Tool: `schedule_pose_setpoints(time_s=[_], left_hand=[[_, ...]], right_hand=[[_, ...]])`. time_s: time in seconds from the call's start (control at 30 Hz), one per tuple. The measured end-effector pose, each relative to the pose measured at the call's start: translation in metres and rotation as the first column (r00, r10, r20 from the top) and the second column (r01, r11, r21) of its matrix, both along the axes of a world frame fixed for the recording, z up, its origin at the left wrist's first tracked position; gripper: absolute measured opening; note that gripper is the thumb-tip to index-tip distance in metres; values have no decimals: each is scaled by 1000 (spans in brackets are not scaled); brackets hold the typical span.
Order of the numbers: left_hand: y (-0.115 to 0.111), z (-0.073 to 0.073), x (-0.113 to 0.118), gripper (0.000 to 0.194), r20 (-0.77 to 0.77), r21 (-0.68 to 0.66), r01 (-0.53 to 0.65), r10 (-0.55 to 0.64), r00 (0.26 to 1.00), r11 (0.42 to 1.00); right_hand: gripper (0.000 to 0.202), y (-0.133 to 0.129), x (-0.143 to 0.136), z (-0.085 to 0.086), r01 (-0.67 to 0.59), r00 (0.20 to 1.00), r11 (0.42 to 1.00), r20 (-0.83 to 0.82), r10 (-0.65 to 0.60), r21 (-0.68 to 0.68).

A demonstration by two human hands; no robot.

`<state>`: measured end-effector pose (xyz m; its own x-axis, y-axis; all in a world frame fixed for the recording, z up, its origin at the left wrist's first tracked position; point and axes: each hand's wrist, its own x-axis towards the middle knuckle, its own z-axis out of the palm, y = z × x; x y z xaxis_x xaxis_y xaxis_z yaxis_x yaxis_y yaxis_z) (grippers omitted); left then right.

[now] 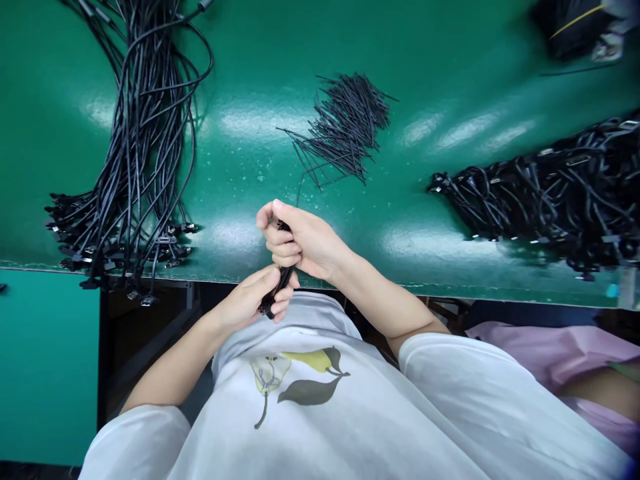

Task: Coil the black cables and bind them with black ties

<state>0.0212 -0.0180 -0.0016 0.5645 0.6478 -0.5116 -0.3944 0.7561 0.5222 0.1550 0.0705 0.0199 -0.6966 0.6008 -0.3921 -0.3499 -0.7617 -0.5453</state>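
Observation:
My left hand (255, 293) is closed around the lower part of a folded black cable (269, 304), just past the table's front edge. My right hand (313, 241) is curled around the cable's upper end, with thumb and index finger close together. A thin black twist tie (299, 190) sticks up from behind the right-hand fingers, which partly hide it. Beyond my hands lies a loose heap of black twist ties (353, 123) on the green table (240, 40).
Many long black cables (145, 113) lie on the left, their connector ends by the front edge. Bundled black cables (545, 193) are piled on the right. A dark bag-like item (573, 30) is at the back right. Someone in pink clothing (565, 353) sits to my right.

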Motion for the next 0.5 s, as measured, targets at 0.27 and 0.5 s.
schedule_pose_setpoints(time_s=[0.27,0.5], left_hand=[[12,0,17,34,-31,-219,-85,80,996,972],[7,-3,5,39,-287,-44,-181,161,944,983]], right_hand=[[24,-12,-2,-13,325,943,919,3,-334,225],[24,2,66,-23,-88,799,596,414,-437,798]])
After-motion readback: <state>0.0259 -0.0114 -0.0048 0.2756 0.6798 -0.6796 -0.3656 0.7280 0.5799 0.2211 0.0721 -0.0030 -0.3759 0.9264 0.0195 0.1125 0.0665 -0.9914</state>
